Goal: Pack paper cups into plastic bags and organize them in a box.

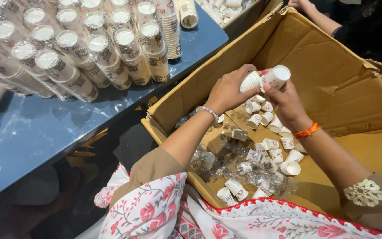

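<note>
My left hand (228, 90) grips a short stack of small white paper cups (251, 81) above an open cardboard box (332, 75). My right hand (284, 101) holds another small paper cup (277, 75) right beside that stack, the two nearly touching. Below my hands, several loose paper cups (273, 146) lie scattered on the box floor among crumpled clear plastic wrap (244, 170).
A blue table (36, 128) to the left carries many tall stacks of paper cups (89, 48) lying tilted. Another person's arm (319, 17) reaches over the box's far rim. More cup stacks (219, 9) lie at the top.
</note>
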